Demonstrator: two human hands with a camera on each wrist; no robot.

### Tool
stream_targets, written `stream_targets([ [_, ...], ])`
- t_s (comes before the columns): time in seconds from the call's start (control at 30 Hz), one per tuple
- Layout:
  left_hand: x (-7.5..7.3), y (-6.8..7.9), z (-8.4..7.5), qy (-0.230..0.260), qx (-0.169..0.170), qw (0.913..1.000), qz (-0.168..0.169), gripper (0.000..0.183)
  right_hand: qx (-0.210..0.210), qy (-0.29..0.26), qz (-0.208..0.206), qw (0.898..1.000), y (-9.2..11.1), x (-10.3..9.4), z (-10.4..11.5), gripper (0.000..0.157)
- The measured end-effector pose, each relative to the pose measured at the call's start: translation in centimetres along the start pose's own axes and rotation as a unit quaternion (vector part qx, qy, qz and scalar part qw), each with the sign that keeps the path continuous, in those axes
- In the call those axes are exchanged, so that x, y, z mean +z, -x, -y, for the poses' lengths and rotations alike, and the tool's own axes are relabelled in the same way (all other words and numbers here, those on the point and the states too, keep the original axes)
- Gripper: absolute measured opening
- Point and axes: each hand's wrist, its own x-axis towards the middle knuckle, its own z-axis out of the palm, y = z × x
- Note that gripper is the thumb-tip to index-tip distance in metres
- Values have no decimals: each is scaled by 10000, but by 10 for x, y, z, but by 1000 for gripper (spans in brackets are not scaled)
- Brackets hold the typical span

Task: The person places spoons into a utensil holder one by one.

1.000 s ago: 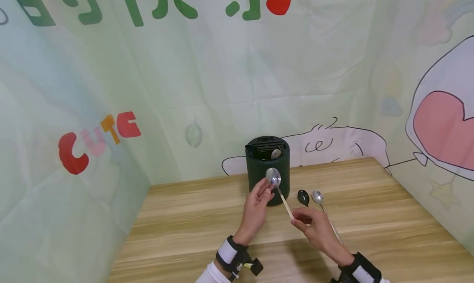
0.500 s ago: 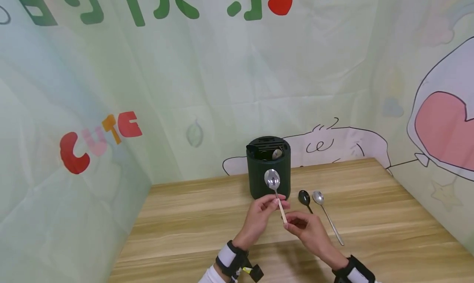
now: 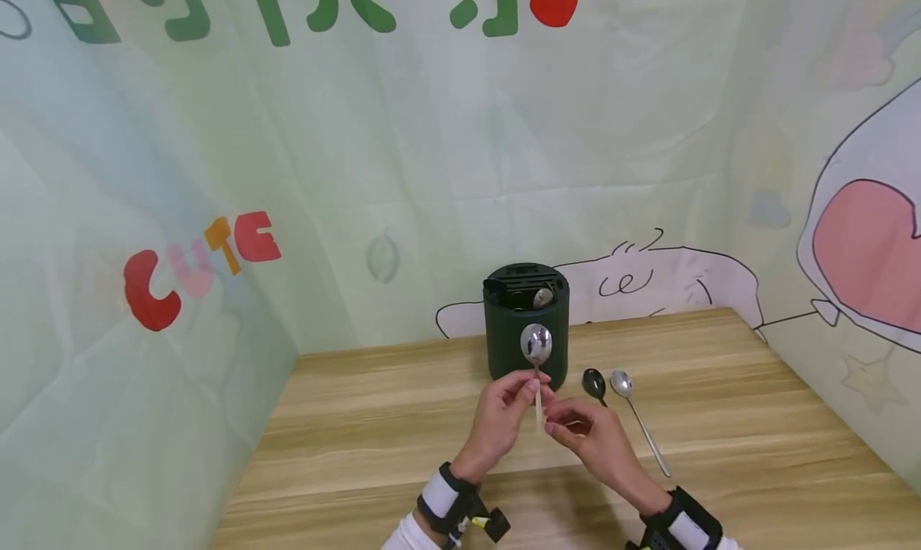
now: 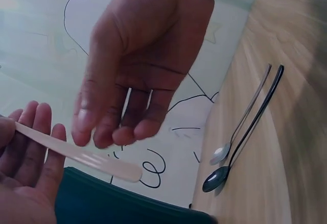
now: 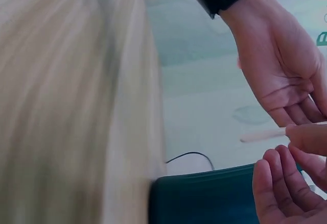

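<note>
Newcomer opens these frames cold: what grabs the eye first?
Probably the shiny spoon, held bowl-up by the left hand in front of the dark green holder in the head view. Next, the black spoon and the silver spoon, side by side on the wood-grained table, right of the holder. Then the red heart high on the printed backdrop.
</note>
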Motion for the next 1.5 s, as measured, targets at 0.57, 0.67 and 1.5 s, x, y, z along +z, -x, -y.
stream_targets([
  [0.57, -7, 0, -17, -271, 331, 9976, -552, 27, -1438, -448, -427, 9877, -29, -11, 53, 19],
  [0.67, -6, 0, -19, -403, 351, 9969, -584, 27, -1386, -554, -466, 9877, -30, -9, 55, 15],
  [1.5, -34, -28, -60, -1047, 1355, 9814, -869, 19, -2044, -495, -588, 9759, -69, -14, 103, 6],
])
